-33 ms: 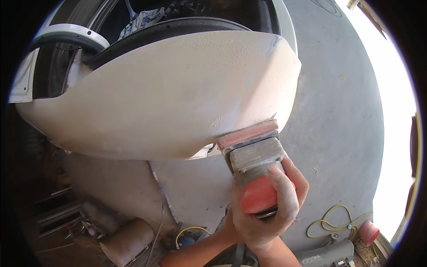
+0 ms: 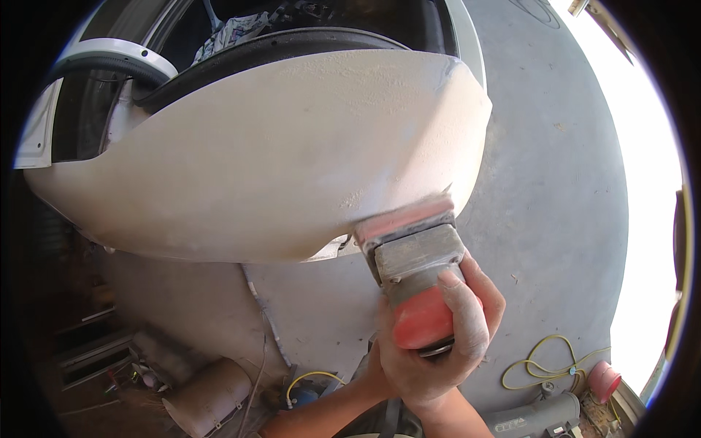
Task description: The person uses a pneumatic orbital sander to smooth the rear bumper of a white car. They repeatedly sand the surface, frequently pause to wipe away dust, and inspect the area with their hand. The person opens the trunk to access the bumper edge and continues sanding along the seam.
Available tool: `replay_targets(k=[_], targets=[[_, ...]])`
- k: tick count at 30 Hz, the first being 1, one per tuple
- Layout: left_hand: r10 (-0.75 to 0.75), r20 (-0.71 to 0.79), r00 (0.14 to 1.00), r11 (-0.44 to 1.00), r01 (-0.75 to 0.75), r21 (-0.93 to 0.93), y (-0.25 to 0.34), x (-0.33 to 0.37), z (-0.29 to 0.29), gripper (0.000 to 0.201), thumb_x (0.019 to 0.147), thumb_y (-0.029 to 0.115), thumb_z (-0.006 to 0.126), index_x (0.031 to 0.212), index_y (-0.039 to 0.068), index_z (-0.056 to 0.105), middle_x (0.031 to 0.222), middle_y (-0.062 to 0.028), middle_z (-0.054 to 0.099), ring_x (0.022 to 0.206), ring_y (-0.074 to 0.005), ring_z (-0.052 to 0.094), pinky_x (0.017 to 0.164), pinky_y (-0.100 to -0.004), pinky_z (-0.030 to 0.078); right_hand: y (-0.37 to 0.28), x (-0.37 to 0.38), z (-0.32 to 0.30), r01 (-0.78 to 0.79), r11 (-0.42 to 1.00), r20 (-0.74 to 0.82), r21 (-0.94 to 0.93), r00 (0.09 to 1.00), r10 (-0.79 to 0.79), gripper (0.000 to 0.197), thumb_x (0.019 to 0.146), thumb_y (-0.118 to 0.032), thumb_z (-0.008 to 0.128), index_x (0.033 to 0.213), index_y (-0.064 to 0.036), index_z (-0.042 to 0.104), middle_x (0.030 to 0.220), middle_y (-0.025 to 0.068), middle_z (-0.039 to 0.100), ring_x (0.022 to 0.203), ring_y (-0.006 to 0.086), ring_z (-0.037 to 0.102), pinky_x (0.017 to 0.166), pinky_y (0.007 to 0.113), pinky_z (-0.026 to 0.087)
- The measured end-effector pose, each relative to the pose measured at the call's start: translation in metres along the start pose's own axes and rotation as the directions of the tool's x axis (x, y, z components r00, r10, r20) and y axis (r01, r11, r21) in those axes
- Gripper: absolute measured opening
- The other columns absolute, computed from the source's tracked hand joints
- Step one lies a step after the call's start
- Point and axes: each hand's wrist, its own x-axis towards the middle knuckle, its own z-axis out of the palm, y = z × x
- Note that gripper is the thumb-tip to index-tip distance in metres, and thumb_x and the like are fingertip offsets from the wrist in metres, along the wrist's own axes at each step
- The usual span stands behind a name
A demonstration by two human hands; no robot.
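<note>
A: In the head view, what does the person's right hand (image 2: 438,343) hold?

B: Its fingers (image 2: 461,310) are wrapped tight round the red, rounded grip of a dusty grey-and-red power sander (image 2: 416,281). Just beyond the fingertips sits the sander's grey block body, and past that its flat red pad, pressed against the lower edge of a large, curved, dust-white car body panel (image 2: 277,153).

A: And the left hand?

B: A second forearm comes up from the lower edge, and that hand seems tucked behind the right one at the sander's base; whether its fingers are wide or closed cannot be told.

A: What lies about the fingers?

B: Above the panel, far from the fingers, a black rubber tyre (image 2: 292,40) shows in the wheel arch. Below the hand spreads the grey concrete floor (image 2: 555,182). To the right of the fingers and lower lies a coiled yellow cable (image 2: 548,361), with a small red round can (image 2: 604,379) just beside it. Left of the wrist, a dusty beige cylinder (image 2: 208,394) lies on the floor.
</note>
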Motion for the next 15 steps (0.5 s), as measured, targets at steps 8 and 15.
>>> replay_targets(k=[8, 15], targets=[[0.03, -0.029, 0.999, 0.999, -0.029, 0.03, 0.005, -0.006, 0.005, 0.044, 0.102, 0.026, 0.061, 0.137, 0.0, 0.058, 0.125, -0.0178, 0.07, 0.117, -0.0302, 0.067, 0.099, -0.0402, 0.051, -0.005, 0.001, 0.001, 0.028, 0.999, -0.02, 0.021, 0.999, -0.027, 0.073, 0.062, 0.007, 0.088, 0.129, -0.0055, 0.063, 0.125, 0.026, 0.064, 0.112, 0.0418, 0.066, 0.087, 0.042, 0.06], [0.012, 0.042, 0.999, 0.999, -0.011, -0.03, 0.01, 0.002, 0.003, 0.042, 0.102, 0.026, 0.061, 0.136, 0.001, 0.058, 0.123, -0.0177, 0.071, 0.115, -0.0299, 0.069, 0.097, -0.0392, 0.052, -0.003, 0.011, -0.003, -0.021, 0.999, -0.079, -0.042, 0.997, 0.017, 0.075, 0.062, 0.01, 0.085, 0.132, -0.0008, 0.06, 0.128, 0.0172, 0.065, 0.112, 0.0374, 0.064, 0.089, 0.043, 0.058]])
